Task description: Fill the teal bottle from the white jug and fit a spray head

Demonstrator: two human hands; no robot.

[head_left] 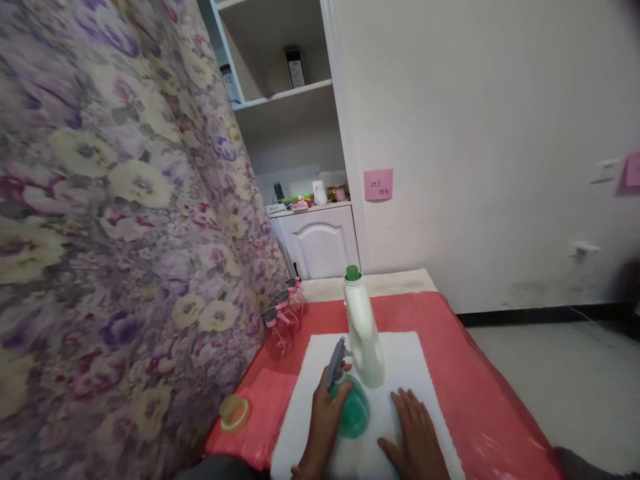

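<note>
My left hand is wrapped round the neck of a clear spray bottle with green liquid inside and a grey trigger head. The bottle leans slightly to the left over a white cloth. Just behind it stands a pale green jug with a moulded handle; a green piece shows at its open, threaded mouth. To the right of the spray bottle, my right hand lies palm down on the cloth, fingers spread, holding nothing.
Several clear spray bottles with pink and black heads line the left edge of the red-covered table. A tape roll lies near the front left. A floral curtain hangs close along the left; shelves stand behind.
</note>
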